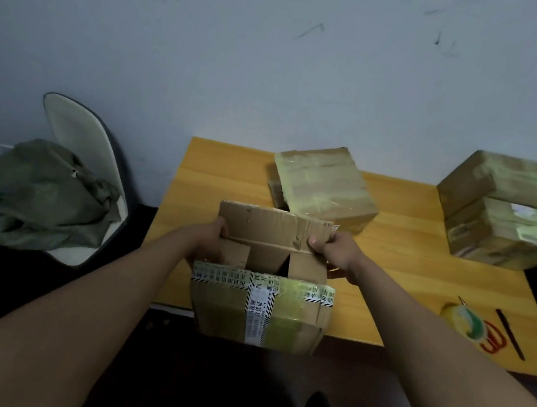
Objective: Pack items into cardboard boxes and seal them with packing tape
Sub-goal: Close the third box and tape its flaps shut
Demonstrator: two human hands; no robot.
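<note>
A cardboard box (pixel 262 306) with old yellowish tape and a white printed strip stands at the near edge of the wooden table (pixel 405 252). Its far flap (pixel 271 225) is raised and the two side flaps are folded inward. My left hand (pixel 209 240) grips the left end of the far flap. My right hand (pixel 335 252) grips its right end, thumb on top. Whatever is inside the box is hidden. A roll of clear packing tape (pixel 464 322) lies at the right of the table.
Red-handled scissors (pixel 494 338) and a black pen (pixel 510 333) lie beside the tape. A taped box (pixel 324 184) sits behind the open one. Two stacked taped boxes (pixel 504 210) stand at the far right. A chair (pixel 77 134) with green cloth (pixel 47 191) is on the left.
</note>
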